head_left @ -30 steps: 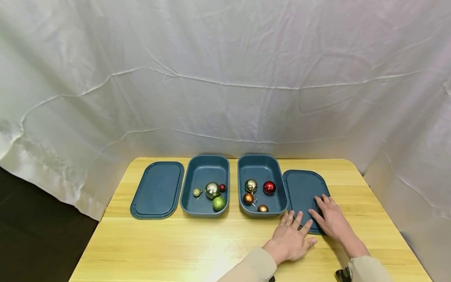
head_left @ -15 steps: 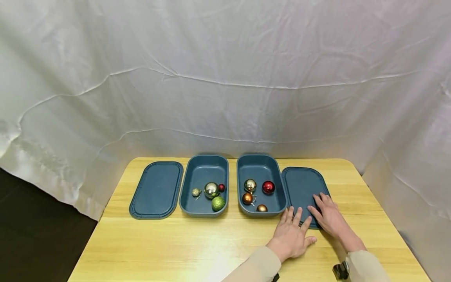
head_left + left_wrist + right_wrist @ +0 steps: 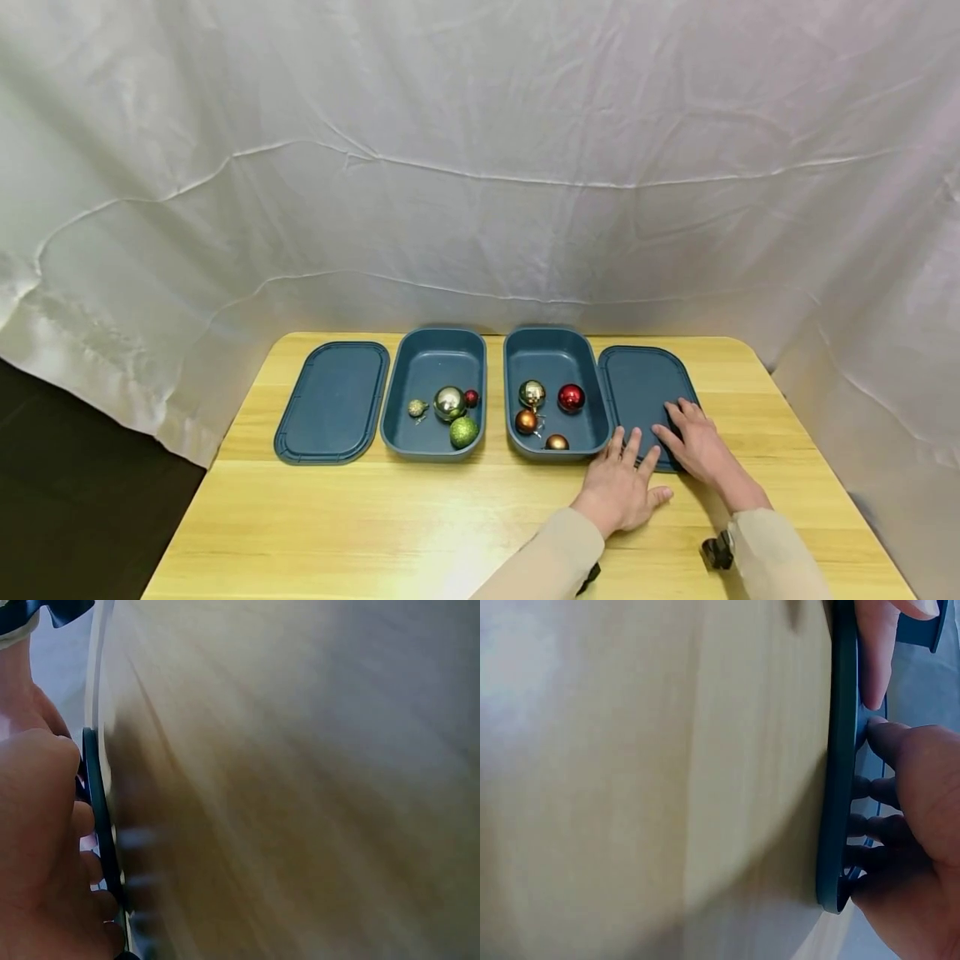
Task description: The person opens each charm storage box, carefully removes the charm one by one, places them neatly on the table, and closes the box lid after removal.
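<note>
My sleeves [image 3: 551, 557] cut off at bottom of head view. My left hand [image 3: 618, 488] at near edge of right blue lid [image 3: 642, 379], fingers straight, released; whether every fingertip touches, I cannot tell. My right hand [image 3: 699, 447] rests on same lid, fingers loose, grasping nothing, covering part of right border. Lid lies on desk [image 3: 337, 525], beside right box [image 3: 551, 345]. Inside, copper ball [image 3: 557, 442] partly hidden by near wall.

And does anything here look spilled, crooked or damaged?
Nothing stands out. All the visible baubles sit inside the left box or the right box, with no visible breakage. The left lid and right lid lie on the table, one beside each box, neither plainly askew; part of the right lid is hidden.
</note>
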A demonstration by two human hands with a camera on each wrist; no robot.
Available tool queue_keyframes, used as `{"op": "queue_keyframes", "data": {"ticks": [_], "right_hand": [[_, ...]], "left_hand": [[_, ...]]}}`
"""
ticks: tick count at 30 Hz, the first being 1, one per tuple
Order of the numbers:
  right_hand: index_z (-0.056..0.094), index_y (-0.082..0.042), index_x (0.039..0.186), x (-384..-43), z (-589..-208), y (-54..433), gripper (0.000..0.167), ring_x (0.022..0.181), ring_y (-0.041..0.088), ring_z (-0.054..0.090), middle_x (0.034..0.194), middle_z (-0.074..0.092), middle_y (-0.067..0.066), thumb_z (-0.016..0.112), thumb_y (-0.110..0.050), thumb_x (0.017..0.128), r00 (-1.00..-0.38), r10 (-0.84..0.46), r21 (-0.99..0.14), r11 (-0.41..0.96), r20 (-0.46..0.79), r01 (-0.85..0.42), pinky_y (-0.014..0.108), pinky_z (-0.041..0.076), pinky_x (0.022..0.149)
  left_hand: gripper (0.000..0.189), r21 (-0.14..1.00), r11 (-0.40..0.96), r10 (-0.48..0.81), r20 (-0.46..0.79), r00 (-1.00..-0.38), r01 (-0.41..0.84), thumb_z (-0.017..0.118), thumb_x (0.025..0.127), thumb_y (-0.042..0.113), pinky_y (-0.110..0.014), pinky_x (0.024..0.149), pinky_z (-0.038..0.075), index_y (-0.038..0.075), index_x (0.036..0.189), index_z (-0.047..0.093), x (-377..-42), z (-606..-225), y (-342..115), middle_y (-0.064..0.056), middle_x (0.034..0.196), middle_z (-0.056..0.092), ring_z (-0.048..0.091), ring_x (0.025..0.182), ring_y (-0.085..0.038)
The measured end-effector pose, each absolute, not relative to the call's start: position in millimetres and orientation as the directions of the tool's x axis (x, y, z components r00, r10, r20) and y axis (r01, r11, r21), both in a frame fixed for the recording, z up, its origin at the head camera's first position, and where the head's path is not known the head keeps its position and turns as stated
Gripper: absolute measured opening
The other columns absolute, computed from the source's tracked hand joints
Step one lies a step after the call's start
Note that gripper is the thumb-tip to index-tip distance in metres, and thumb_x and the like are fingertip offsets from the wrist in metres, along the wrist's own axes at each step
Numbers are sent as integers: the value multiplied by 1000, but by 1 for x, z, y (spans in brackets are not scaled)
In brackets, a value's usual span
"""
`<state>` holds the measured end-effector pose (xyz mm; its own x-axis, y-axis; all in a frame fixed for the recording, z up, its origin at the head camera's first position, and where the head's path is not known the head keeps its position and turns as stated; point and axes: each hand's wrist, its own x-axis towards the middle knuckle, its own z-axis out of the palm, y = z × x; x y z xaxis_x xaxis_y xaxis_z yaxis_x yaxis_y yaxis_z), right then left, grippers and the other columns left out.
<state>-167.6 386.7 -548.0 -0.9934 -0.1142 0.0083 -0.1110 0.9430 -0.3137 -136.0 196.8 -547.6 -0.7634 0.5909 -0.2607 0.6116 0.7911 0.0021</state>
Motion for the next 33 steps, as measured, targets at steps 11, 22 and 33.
{"op": "queue_keyframes", "data": {"ticks": [11, 22, 33], "right_hand": [[46, 21, 145, -175, -547, 388, 62, 140, 66, 35, 150, 38, 49, 60, -28, 108, -993, -117, -312, 944, -7, -110, 78, 31, 112], [46, 21, 145, -178, -544, 388, 63, 141, 66, 34, 150, 37, 49, 60, -29, 108, -991, -131, -312, 942, -15, -119, 78, 32, 112], [45, 22, 144, -179, -546, 390, 63, 140, 67, 34, 149, 37, 51, 60, -27, 108, -990, -140, -307, 942, -5, -132, 77, 31, 113]], "left_hand": [[69, 32, 821, 552, -297, -779, 570, 11, 103, 73, -28, 132, 19, 47, 166, 4, -139, -542, 202, 10, 178, 2, 4, 166, -16], [70, 19, 823, 545, -306, -780, 567, 7, 102, 75, -27, 132, 17, 48, 166, 1, -142, -545, 203, 12, 178, 0, 1, 166, -14], [72, 110, 726, 687, -160, -709, 678, 16, 105, 71, -29, 132, 20, 35, 168, 20, -139, -544, 188, 3, 177, 18, 16, 165, -15]]}}
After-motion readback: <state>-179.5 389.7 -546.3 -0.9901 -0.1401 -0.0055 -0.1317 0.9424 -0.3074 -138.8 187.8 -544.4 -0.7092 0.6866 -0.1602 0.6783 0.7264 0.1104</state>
